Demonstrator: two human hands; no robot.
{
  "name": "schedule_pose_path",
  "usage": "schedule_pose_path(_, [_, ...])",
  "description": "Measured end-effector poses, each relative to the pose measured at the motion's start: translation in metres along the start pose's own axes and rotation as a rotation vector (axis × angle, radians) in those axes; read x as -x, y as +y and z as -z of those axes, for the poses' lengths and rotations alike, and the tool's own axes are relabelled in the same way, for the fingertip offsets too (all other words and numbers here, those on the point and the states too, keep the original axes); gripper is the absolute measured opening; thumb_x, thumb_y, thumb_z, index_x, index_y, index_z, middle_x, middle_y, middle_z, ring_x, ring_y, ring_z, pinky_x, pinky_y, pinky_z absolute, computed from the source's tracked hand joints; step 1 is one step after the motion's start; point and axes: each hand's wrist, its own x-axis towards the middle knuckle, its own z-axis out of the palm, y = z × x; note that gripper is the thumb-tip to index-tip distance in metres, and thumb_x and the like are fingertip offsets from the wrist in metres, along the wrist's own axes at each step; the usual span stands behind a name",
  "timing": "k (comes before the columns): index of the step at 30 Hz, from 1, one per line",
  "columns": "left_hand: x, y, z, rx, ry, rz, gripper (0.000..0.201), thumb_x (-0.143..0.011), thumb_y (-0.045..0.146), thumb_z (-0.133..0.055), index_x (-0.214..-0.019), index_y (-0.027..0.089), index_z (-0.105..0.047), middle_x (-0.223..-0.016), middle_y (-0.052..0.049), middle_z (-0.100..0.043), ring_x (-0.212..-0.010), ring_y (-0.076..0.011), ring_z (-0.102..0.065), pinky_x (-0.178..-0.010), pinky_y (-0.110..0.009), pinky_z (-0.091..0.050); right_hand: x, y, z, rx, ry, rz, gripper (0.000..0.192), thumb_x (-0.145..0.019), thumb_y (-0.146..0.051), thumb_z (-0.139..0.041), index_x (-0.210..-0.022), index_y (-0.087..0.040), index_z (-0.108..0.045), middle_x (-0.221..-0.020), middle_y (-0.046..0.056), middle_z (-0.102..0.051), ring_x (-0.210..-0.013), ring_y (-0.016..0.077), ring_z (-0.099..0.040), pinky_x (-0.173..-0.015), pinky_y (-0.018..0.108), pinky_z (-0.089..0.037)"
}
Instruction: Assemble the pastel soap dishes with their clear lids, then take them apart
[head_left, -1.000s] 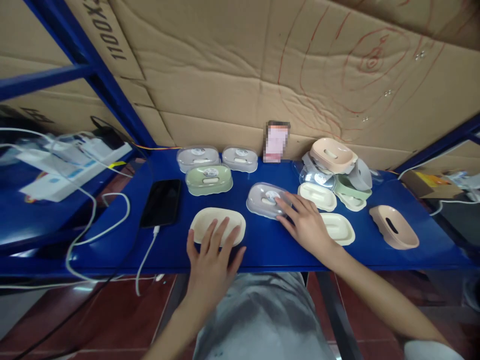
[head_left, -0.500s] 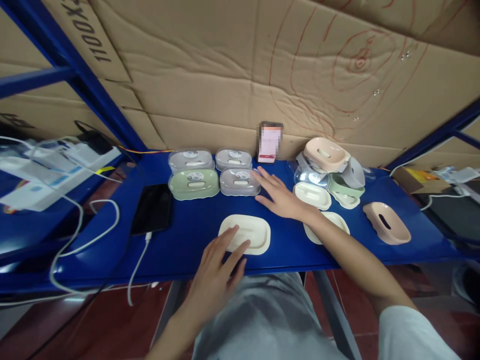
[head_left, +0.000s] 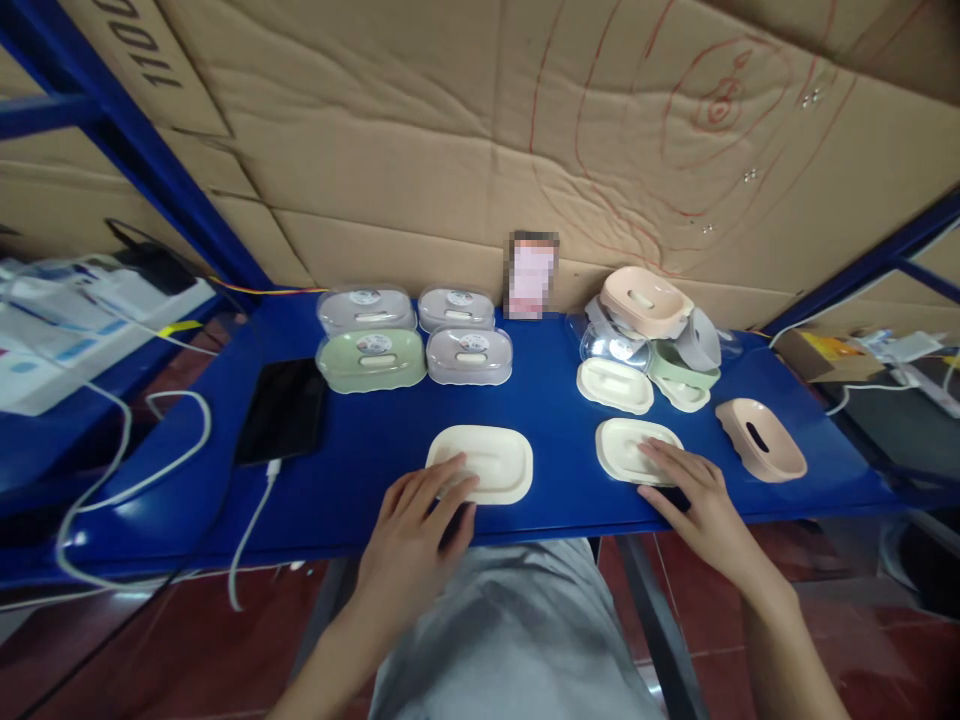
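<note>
Left hand: the left hand [head_left: 412, 535] is lying flat at the near edge of the blue shelf [head_left: 360, 470], fingers spread and relaxed, the fingertips resting on the near rim of the cream tray [head_left: 481, 463]; nothing is being clamped.
Right hand: the right hand [head_left: 694, 500] is lying palm down to the right of the cream tray, fingers loosely apart, the fingertips touching the near right edge of the second cream tray [head_left: 634, 449]; it is gripping nothing.
Cream tray: it is sitting near the front middle of the shelf, open side up.
Second cream tray: it is sitting well to the right of the cream tray, at about the same depth.
Pink dish [head_left: 760, 439]: it is lying on the shelf further right of the second cream tray.
Phone [head_left: 283, 424]: it is lying dark and face up to the left of the cream tray, with a white cable [head_left: 251, 525] plugged into its near end.
Lidded boxes [head_left: 469, 354]: four are standing in two rows behind the cream tray, each under a clear lid with a round sticker too small to read; one is green.
Loose pile [head_left: 651, 320]: dishes and clear lids are lying heaped behind the second cream tray.
Cardboard [head_left: 450, 130]: it is lining the wall behind the shelf, showing red pen scrawls and, at the top left, cut-off black print reading something like "1100".
</note>
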Motion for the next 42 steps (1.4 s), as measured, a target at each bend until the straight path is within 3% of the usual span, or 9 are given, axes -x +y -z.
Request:
schedule_pose_path(6, [0.002,-0.003,-0.001,-0.102,0.077,0.091,0.021,-0.103,0.018,-0.066,-0.123,0.024,-0.067,-0.135,-0.012,-0.073,-0.110,-0.0296,-0.072,-0.090,-0.046,-0.050,-0.042,-0.023,-0.010,-0.095,-0.027,0.093,0.048,-0.112,-0.038,-0.051,-0.159,-0.031,-0.050,-0.159,0.010,-0.059,-0.147,0.0291,-0.057,-0.115,0.052,-0.050])
schedule_pose_path(9, [0.004,-0.006,0.000,-0.130,0.081,0.123,0.020,-0.104,0.020,-0.066,-0.123,0.025,-0.068,-0.134,-0.012,-0.072,-0.110,-0.0306,-0.071,-0.089,-0.046,-0.048,-0.077,-0.006,-0.009,-0.098,0.056,0.118,0.043,-0.112,-0.034,-0.046,-0.153,-0.026,-0.057,-0.152,0.010,-0.066,-0.142,0.0284,-0.061,-0.116,0.050,-0.051])
schedule_pose_path(13, [0.005,-0.007,0.001,-0.133,0.067,0.125,0.019,-0.104,0.021,-0.065,-0.123,0.024,-0.068,-0.136,-0.013,-0.071,-0.112,-0.0306,-0.070,-0.090,-0.046,-0.048,-0.115,0.026,-0.011,0.126,0.156,0.060,0.041,-0.110,-0.034,-0.046,-0.143,-0.019,-0.065,-0.140,0.015,-0.072,-0.130,0.0352,-0.067,-0.109,0.057,-0.053])
schedule_pose_path(19, [0.003,-0.007,0.001,-0.139,0.069,0.120,0.019,-0.104,0.021,-0.064,-0.123,0.024,-0.067,-0.135,-0.013,-0.070,-0.112,-0.0300,-0.070,-0.091,-0.046,-0.047,-0.130,0.041,-0.019,0.312,0.252,-0.017,0.048,-0.106,-0.040,-0.054,-0.147,-0.018,-0.060,-0.146,0.020,-0.065,-0.130,0.0394,-0.063,-0.105,0.058,-0.053])
schedule_pose_path(25, [0.004,-0.008,0.001,-0.113,0.060,0.092,0.021,-0.103,0.018,-0.064,-0.123,0.023,-0.069,-0.136,-0.013,-0.071,-0.112,-0.0307,-0.070,-0.094,-0.048,-0.049,-0.133,0.046,0.002,0.297,0.400,-0.030,0.045,-0.107,-0.040,-0.053,-0.145,-0.017,-0.061,-0.150,0.020,-0.061,-0.136,0.0374,-0.059,-0.111,0.055,-0.049])
schedule_pose_path(30, [0.003,-0.010,0.002,-0.049,0.042,0.037,0.024,-0.103,0.018,-0.063,-0.124,0.024,-0.071,-0.139,-0.012,-0.071,-0.118,-0.0293,-0.070,-0.099,-0.047,-0.053,-0.169,0.054,0.023,0.346,0.395,0.007,0.053,-0.105,-0.044,-0.060,-0.152,-0.019,-0.057,-0.162,0.020,-0.053,-0.148,0.0407,-0.049,-0.116,0.061,-0.043])
schedule_pose_path(35, [0.005,-0.010,0.004,0.040,-0.008,-0.015,0.022,-0.103,0.017,-0.063,-0.121,0.026,-0.074,-0.136,-0.008,-0.074,-0.114,-0.0245,-0.072,-0.102,-0.042,-0.057,-0.206,0.068,0.026,0.262,0.350,0.048,0.040,-0.108,-0.040,-0.055,-0.132,-0.012,-0.071,-0.133,0.020,-0.073,-0.135,0.0348,-0.063,-0.111,0.053,-0.051])
schedule_pose_path(40, [0.008,-0.008,0.004,0.058,0.012,0.028,0.033,-0.102,0.018,-0.067,-0.134,0.027,-0.068,-0.146,-0.012,-0.066,-0.125,-0.0279,-0.069,-0.105,-0.045,-0.060,-0.184,0.022,0.021,0.100,0.435,0.132,0.035,-0.108,-0.037,-0.057,-0.135,-0.018,-0.070,-0.138,0.015,-0.073,-0.141,0.0332,-0.060,-0.120,0.058,-0.047])
schedule_pose_path(42, [0.009,-0.008,0.004,0.054,0.039,0.089,0.049,-0.101,0.021,-0.070,-0.148,0.028,-0.058,-0.158,-0.016,-0.054,-0.137,-0.0322,-0.063,-0.106,-0.047,-0.061,-0.159,-0.014,0.013,-0.069,0.329,0.260,0.034,-0.107,-0.035,-0.061,-0.137,-0.022,-0.069,-0.138,0.013,-0.073,-0.139,0.0310,-0.063,-0.121,0.056,-0.049])
